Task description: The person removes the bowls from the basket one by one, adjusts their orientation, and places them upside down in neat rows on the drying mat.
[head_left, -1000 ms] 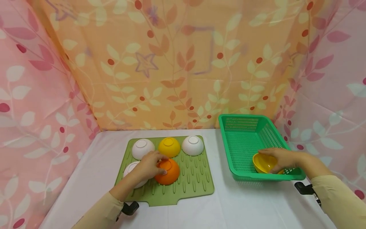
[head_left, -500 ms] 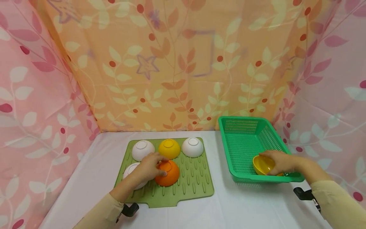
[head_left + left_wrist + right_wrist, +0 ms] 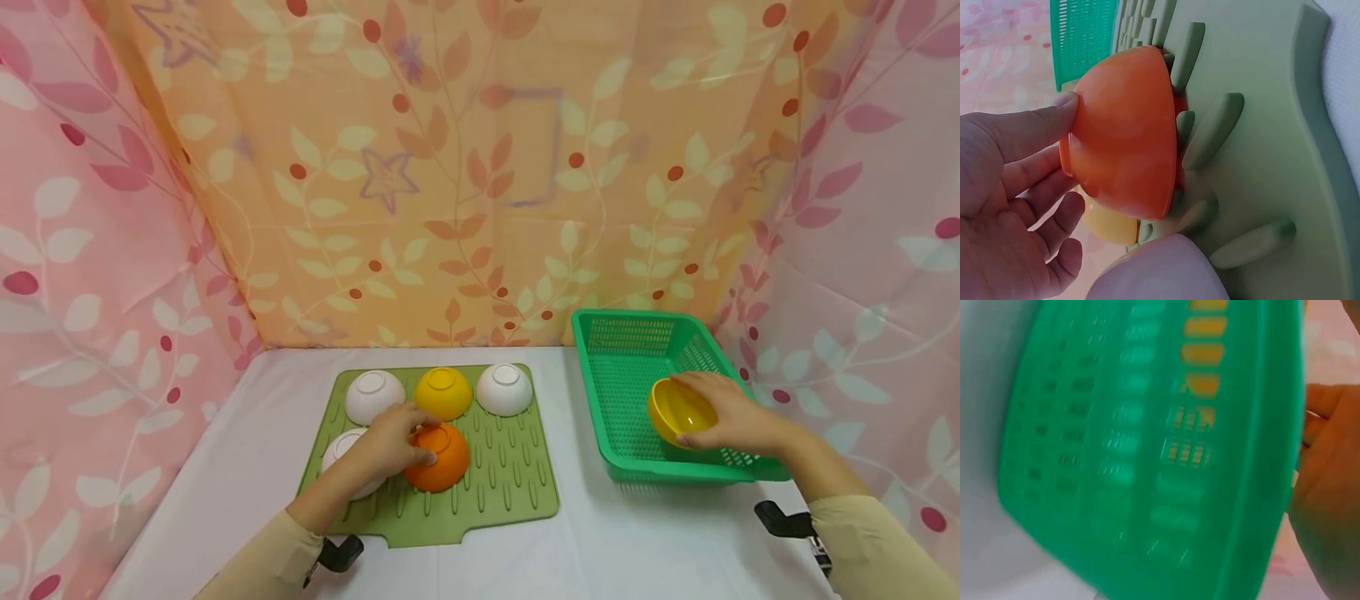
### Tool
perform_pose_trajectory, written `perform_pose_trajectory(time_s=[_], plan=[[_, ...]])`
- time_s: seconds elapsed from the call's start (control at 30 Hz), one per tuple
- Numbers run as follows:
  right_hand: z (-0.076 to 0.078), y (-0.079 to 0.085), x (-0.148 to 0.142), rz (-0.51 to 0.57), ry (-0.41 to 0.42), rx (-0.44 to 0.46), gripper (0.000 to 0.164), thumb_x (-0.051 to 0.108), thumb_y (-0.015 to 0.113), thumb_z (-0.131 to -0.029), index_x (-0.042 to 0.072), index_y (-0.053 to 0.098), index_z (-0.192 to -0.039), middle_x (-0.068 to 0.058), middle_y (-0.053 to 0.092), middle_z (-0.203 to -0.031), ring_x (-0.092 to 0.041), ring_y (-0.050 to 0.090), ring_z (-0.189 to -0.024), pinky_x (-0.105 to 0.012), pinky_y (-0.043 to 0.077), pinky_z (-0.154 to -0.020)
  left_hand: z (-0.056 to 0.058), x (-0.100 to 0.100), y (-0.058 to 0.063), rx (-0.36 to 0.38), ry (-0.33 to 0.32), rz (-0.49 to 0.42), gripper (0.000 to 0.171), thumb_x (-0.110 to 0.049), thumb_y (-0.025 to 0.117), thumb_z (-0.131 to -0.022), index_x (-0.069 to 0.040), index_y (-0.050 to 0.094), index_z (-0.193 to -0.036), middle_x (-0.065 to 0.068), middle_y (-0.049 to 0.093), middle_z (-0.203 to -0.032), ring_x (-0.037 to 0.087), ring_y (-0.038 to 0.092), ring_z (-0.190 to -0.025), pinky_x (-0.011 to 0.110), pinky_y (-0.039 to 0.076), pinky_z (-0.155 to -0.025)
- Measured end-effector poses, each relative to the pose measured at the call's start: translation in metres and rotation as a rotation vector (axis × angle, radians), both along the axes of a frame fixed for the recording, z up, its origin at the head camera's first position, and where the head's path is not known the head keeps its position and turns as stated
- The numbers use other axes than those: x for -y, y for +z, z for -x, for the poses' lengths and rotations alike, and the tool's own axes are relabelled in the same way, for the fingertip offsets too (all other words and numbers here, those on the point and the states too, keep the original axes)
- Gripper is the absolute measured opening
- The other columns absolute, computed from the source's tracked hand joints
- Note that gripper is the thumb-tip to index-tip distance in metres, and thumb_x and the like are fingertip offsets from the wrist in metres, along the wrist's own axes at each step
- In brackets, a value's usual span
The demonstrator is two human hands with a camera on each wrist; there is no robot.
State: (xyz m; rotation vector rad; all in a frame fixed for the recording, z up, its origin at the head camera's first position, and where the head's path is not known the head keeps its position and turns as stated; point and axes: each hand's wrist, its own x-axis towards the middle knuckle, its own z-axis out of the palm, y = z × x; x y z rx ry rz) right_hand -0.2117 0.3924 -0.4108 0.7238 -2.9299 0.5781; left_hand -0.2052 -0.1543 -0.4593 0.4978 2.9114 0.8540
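My left hand [image 3: 387, 446] pinches an orange bowl [image 3: 448, 464] by its base, thumb on one side and fingertips on the other. That bowl stands upside down on the ridges of a green drying mat [image 3: 517, 492]. With my right hand [image 3: 731, 414] I grip a yellow bowl [image 3: 666, 421] by its rim, tilted with its inside facing me, over the near right part of a green basket [image 3: 592, 398]. In the right wrist view the basket wall [image 3: 1129, 456] hides most of this bowl, and only yellow patches show through the slots.
Along the mat's back edge sit a white bowl [image 3: 372, 398], another yellow bowl [image 3: 444, 395] and a second white bowl [image 3: 505, 390], all upside down. One more white bowl [image 3: 339, 448] lies partly behind my left forearm. Patterned cloth [image 3: 465, 250] closes off the back and both sides.
My right hand has raised the yellow bowl from the basket's near right corner and shifted it slightly left. My left hand and the orange bowl stay in place.
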Motion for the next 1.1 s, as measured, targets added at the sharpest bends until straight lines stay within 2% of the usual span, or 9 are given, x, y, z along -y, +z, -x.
perform_pose_trajectory(time_s=[0.2,0.43,0.5,0.73,0.97,1.1], plan=[[-0.007,0.015,0.027,0.057,-0.011,-0.056,0.099,0.046,0.089,-0.073,0.007,0.044,-0.152,-0.019,0.046,-0.149,-0.047,0.031,-0.137,-0.078,0.024,-0.104,-0.001,0.001,0.000,0.007,0.000,-0.016,0.046,-0.026,0.091,-0.078,-0.018,0.074,-0.120,-0.006,0.065,-0.116,0.020,0.056,-0.103,0.042,0.051,-0.090],[-0.021,0.031,0.072,0.098,0.022,-0.147,0.100,0.041,0.092,-0.070,0.005,0.046,-0.150,-0.017,0.049,-0.146,-0.044,0.034,-0.134,-0.072,0.029,-0.102,-0.004,0.002,-0.002,0.038,0.041,-0.059,0.047,-0.024,0.091,-0.078,-0.021,0.073,-0.122,-0.007,0.064,-0.116,0.020,0.054,-0.107,0.043,0.050,-0.092],[-0.024,0.033,0.085,0.118,0.035,-0.160,0.100,0.040,0.092,-0.068,0.004,0.047,-0.149,-0.017,0.050,-0.145,-0.044,0.035,-0.133,-0.071,0.027,-0.103,-0.005,0.003,-0.002,0.049,0.053,-0.080,0.048,-0.023,0.091,-0.078,-0.021,0.073,-0.123,-0.007,0.064,-0.116,0.020,0.054,-0.107,0.043,0.050,-0.091],[-0.032,0.027,0.122,0.172,0.062,-0.156,0.102,0.041,0.093,-0.066,0.006,0.046,-0.150,-0.014,0.050,-0.146,-0.041,0.034,-0.136,-0.070,0.023,-0.108,-0.006,0.003,-0.003,0.057,0.076,-0.104,0.048,-0.023,0.091,-0.078,-0.022,0.073,-0.123,-0.010,0.064,-0.115,0.019,0.052,-0.107,0.041,0.049,-0.091],[-0.036,0.017,0.158,0.229,0.099,-0.150,0.104,0.042,0.093,-0.064,0.009,0.046,-0.151,-0.009,0.048,-0.149,-0.038,0.034,-0.140,-0.069,0.026,-0.110,-0.007,0.001,-0.001,-0.010,0.061,-0.013,0.049,-0.027,0.091,-0.078,-0.020,0.074,-0.124,-0.007,0.067,-0.116,0.018,0.052,-0.107,0.044,0.046,-0.094],[-0.041,0.009,0.178,0.261,0.117,-0.118,0.107,0.044,0.094,-0.063,0.015,0.044,-0.153,-0.003,0.046,-0.151,-0.035,0.032,-0.142,-0.068,0.031,-0.109,-0.010,-0.001,0.001,-0.036,0.049,0.010,0.049,-0.028,0.090,-0.079,-0.019,0.074,-0.124,-0.004,0.068,-0.117,0.020,0.053,-0.107,0.046,0.046,-0.095]])
